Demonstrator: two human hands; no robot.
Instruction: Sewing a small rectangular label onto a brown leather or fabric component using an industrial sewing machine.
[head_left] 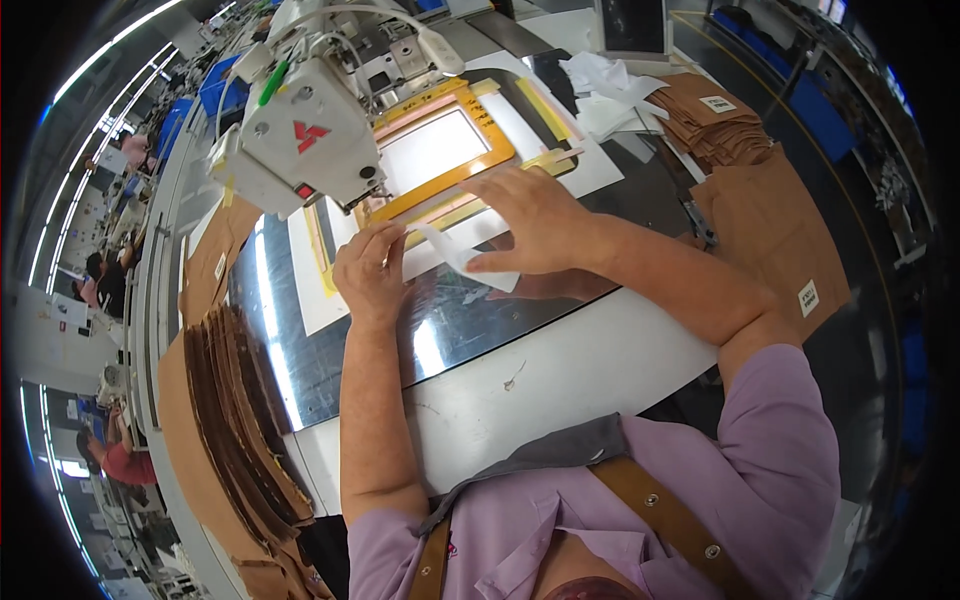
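We pinch one end of the white strip in our left hand; our right hand, splayed, has its thumb against it, near the orange frame.

I see through one head-worn fisheye, looking down and forward from close above the bare left hand and bare right hand, toward the white, boxy sewing-machine head.

Frame as landmark: machine head, at its left; left hand and right hand, before it, with a strip between them; loose sheets, at its right; right-hand stack, beyond these; left-hand stack, before it and leftward
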